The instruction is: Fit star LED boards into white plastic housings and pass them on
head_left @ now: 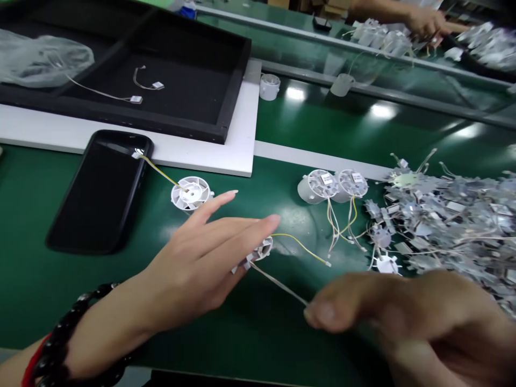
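"Fingers?"

"On the green bench mat, the left hand lies with fingers spread over a white plastic housing. The right hand has fingers narrowed at its pale lead; grip unclear."

"Step, next move?"

"Apparently lead handling; a firm pinch is called for."

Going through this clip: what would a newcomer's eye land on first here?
The big heap of wired silver metal stars at the right of the green bench stands out most. In the foreground, the left hand lies over a small white housing, and the right hand meets its pale wire. A black phone lies at left.
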A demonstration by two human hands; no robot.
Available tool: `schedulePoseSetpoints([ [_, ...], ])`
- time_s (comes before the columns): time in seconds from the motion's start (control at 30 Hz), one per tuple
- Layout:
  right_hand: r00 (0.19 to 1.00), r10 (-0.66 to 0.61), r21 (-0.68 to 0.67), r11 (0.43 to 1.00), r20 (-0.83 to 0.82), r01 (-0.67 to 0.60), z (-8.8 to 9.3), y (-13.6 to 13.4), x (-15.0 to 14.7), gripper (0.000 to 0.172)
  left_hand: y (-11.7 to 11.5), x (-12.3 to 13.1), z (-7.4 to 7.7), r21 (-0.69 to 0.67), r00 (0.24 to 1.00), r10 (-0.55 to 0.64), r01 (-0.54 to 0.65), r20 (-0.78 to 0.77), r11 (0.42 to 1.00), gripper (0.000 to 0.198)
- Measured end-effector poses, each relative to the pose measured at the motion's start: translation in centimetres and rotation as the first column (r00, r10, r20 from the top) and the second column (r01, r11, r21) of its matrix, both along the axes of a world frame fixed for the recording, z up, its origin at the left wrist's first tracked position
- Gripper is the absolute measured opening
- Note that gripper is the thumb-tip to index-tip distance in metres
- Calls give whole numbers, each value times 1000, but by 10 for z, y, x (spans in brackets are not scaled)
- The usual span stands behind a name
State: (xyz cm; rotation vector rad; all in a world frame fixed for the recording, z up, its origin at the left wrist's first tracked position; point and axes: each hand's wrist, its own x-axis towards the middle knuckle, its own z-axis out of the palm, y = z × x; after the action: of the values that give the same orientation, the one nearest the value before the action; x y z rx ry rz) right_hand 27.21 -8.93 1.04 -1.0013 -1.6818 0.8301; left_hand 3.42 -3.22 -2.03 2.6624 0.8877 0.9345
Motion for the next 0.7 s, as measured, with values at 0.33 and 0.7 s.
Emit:
schedulePoseSetpoints([
  [0.33, 928, -320, 17, 946, 192, 323, -15, 19, -4, 16, 0, -4, 9, -99, 1000, 11, -8, 28, 995, 29],
  [0.7, 737, -386, 501, 862, 555, 75, -22, 13, -23, 16, -2, -1, 9, 84, 996, 83, -85, 35, 993, 31],
])
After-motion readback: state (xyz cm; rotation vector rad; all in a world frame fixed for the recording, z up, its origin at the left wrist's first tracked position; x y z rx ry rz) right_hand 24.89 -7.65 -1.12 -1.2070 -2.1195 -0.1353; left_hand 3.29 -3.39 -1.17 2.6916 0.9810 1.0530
